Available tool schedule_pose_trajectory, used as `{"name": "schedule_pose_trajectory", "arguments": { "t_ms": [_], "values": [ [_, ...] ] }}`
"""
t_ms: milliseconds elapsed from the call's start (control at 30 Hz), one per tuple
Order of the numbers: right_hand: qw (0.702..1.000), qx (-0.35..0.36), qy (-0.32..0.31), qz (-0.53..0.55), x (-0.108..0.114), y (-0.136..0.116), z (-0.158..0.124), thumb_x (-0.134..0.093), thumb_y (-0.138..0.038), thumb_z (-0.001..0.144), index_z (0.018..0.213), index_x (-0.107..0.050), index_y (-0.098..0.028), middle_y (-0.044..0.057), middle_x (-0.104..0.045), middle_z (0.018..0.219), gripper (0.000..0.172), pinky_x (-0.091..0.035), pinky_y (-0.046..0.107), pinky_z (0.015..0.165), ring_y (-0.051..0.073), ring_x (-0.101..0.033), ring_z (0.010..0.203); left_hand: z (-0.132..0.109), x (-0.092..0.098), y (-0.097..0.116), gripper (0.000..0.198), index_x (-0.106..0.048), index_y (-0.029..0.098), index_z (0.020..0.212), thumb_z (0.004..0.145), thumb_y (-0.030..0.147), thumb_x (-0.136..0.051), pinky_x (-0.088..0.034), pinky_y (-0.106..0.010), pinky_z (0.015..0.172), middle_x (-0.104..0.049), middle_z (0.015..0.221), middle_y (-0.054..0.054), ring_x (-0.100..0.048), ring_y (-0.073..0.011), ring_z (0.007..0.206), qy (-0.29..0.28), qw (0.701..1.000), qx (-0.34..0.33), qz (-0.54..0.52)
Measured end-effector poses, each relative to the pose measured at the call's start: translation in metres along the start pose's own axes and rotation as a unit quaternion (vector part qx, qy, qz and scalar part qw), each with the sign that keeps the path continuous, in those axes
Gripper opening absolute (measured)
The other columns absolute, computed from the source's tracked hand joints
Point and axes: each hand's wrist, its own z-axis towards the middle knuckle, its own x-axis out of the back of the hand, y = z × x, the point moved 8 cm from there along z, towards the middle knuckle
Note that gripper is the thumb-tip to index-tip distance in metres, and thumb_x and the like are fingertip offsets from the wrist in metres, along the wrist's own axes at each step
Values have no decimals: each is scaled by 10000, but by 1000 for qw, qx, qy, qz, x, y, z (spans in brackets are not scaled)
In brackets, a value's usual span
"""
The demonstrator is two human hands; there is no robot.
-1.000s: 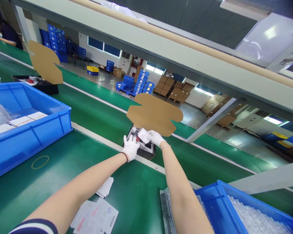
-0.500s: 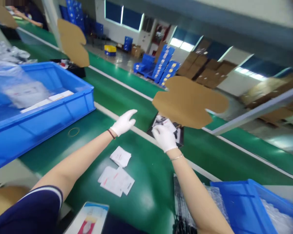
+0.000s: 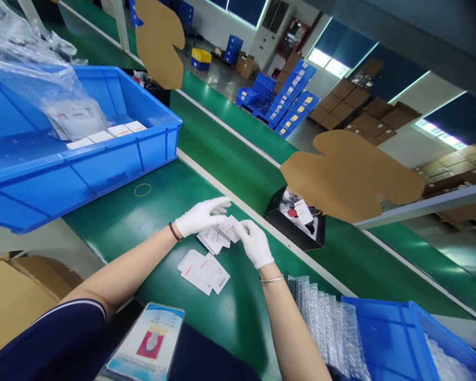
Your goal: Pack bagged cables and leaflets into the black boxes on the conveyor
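Note:
My right hand [image 3: 256, 244], in a white glove, pinches a small white printed card [image 3: 229, 229] between thumb and fingers. Just to its left is my gloved left hand [image 3: 203, 216], fingers stretched out and its thumb close to the card's edge. Below both hands lies a stack of white cards [image 3: 211, 242], partly covered by them. Nearer to me, a few more cards [image 3: 202, 272] overlap on the green table. Beyond my right hand an open black box [image 3: 295, 228] holds cables, a red item and a white card [image 3: 303, 211] on top.
At left stands a large blue bin [image 3: 83, 166] with white boxes and plastic bags. A yellow rubber band [image 3: 143, 190] lies before it. Bubble-wrap sleeves [image 3: 327, 323] and another blue bin [image 3: 384, 330] are at lower right. A brown cardboard sheet [image 3: 353, 174] overhangs the black box.
My right hand has come back from the black box to the card stack and now holds a card. My left hand has moved to the stack too. The view has shifted.

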Motion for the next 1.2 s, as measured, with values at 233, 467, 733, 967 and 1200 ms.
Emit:
{"name": "schedule_pose_trajectory", "arguments": {
  "t_ms": [233,467,733,967,1200],
  "values": [
    [994,-62,-2,-85,-27,6,-79,-615,-499,784,1172,-543,-183,70,-601,1048,506,-435,355,817,242,-555,947,-7,7,-5,276,-605,127,871,816,397,-581,-450,-217,677,-601,854,-25,-557,-153,793,21,999,14,21],
    [988,-121,-88,-35,-61,44,-118,-646,-313,769,1273,-435,-172,-5,-579,827,565,-413,301,739,189,-537,795,-7,20,-12,316,-549,101,865,816,404,-627,-463,-226,639,-566,789,-46,-555,-143,720,6,983,-8,-184],
    [994,-77,-39,-61,-16,14,-131,-511,-306,893,670,-473,-180,-37,-496,637,260,-281,240,581,131,-454,619,-42,-67,29,225,-667,138,820,831,354,-607,-439,-309,934,-482,1289,-107,-511,-242,1116,-329,940,-30,-89],
    [930,-193,128,-287,78,44,-156,-575,-474,876,969,-620,-189,61,-604,895,304,-383,279,713,207,-549,837,-29,-55,5,378,-615,153,1077,786,393,-637,-462,-222,575,-608,846,-43,-561,-160,680,-89,984,112,-103],
    [845,-266,119,-448,84,92,-169,-703,-229,748,996,-608,-145,139,-575,999,278,-443,373,747,299,-560,912,-11,7,-16,601,-486,222,1271,771,521,-633,-425,-198,564,-595,932,-42,-529,-147,699,99,989,96,-48]
  ]
}}
